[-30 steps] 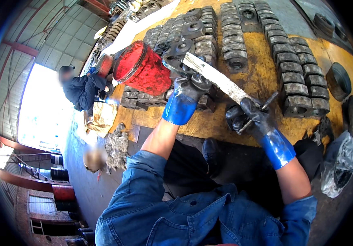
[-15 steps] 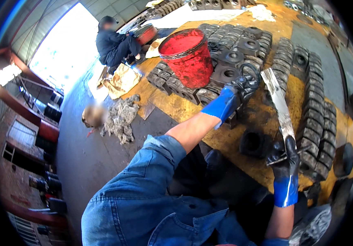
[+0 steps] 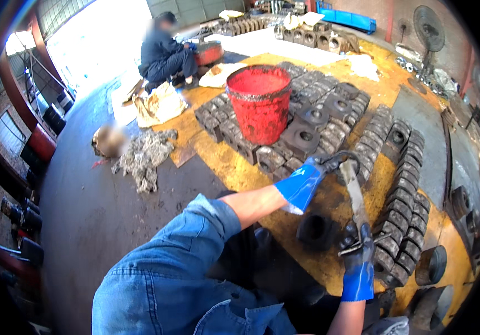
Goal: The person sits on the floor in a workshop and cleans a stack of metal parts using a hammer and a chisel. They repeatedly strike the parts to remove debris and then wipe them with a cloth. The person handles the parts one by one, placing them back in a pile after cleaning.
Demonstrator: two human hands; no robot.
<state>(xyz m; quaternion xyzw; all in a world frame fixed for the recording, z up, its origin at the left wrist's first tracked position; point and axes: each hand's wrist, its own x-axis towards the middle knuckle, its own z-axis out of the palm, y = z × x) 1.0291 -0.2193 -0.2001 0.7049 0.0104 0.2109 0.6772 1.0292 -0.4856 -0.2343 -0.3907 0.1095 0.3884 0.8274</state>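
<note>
My left hand [image 3: 305, 181], in a blue glove with dark, dirty fingers, is closed on a black metal ring [image 3: 341, 155] in front of the red bucket. My right hand [image 3: 357, 259], gloved alike, grips the lower end of a long flat grey metal bar [image 3: 355, 192], shaped like a file. The bar's upper end reaches the ring; whether they touch I cannot tell. A thin rod [image 3: 382, 237] crosses under the right fingers, also held. On the yellow floor between my hands lies a dark block with a round hole [image 3: 316, 231].
A grimy red bucket [image 3: 259, 106] stands on rows of dark metal blocks [image 3: 217, 114]. More rows of blocks [image 3: 401, 206] run along the right, with loose rings [image 3: 431, 266] beside them. Rag waste [image 3: 145, 159] lies at left. Another person [image 3: 167, 53] sits working by a red drum [image 3: 209, 53].
The view has shifted, showing more of the far wall. The bar's upper end has come closer to the ring in my left hand. Both hands keep their hold.
</note>
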